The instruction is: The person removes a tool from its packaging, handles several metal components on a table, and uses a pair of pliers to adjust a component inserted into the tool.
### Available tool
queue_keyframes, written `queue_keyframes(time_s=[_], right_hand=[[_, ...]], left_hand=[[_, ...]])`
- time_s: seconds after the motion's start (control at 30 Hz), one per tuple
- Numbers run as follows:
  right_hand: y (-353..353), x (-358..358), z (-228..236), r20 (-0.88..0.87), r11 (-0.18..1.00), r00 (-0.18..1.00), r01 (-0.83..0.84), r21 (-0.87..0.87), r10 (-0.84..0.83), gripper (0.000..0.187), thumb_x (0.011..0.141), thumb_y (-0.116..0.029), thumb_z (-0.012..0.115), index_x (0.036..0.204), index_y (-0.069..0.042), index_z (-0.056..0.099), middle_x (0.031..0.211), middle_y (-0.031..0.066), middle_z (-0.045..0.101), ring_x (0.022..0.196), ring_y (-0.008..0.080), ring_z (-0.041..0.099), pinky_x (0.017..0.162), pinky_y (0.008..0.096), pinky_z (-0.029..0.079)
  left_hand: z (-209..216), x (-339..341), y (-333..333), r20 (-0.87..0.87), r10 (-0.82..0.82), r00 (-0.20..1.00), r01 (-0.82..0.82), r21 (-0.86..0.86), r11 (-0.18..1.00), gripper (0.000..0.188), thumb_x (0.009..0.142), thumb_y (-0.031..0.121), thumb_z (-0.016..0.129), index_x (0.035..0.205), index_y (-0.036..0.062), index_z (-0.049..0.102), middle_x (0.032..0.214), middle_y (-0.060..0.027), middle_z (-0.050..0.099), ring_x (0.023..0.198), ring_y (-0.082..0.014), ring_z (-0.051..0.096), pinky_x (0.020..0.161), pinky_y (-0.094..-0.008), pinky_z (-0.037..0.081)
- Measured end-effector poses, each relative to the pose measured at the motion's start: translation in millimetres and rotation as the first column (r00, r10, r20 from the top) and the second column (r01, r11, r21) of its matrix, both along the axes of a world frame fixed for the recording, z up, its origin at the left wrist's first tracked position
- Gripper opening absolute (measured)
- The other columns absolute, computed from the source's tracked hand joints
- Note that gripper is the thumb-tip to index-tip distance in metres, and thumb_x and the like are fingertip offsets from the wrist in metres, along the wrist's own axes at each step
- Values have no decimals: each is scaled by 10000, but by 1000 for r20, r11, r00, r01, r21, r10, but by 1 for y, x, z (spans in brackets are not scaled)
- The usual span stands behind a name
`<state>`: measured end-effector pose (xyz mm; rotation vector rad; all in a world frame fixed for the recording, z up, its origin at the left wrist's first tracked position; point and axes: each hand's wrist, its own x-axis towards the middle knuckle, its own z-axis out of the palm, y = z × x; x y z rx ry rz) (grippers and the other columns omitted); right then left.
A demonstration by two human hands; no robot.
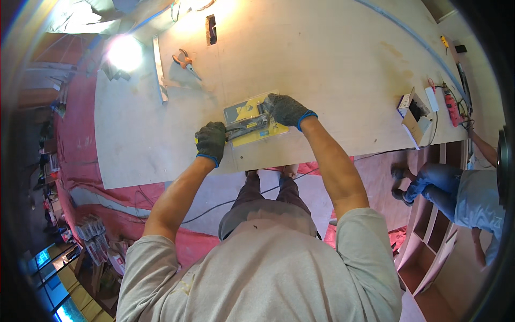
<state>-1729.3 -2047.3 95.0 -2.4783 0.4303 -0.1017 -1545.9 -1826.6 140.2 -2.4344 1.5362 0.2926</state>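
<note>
Yellow card package point(257, 136) sits near the close edge of the pale counter point(332, 64) in the head view, between the gloved left hand point(211, 141) and the gloved right hand point(289, 111). Over the card runs a long dark-and-silver tool point(249, 127), its long axis slanting from lower left to upper right, almost in line from one hand to the other. The left hand is curled closed around the tool's left end. The right hand bends over the upper right end; I cannot tell whether it grips tool, card or both. Neither is clearly nearer. Orange-handled pliers point(186, 64) lie beyond, well apart.
</note>
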Motion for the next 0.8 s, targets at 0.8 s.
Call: queue_keyframes(time_s=[0.8], right_hand=[[71,-78,16,-68,990,988,143,20,-141,264,847,-121,570,1039,55,614,1122,277,603,1041,378,609,907,448,501]], left_hand=[[4,-3,0,37,-204,978,205,-41,978,244,841,283,696,976,99,610,955,-150,631,850,-343,654,700,-477,521]])
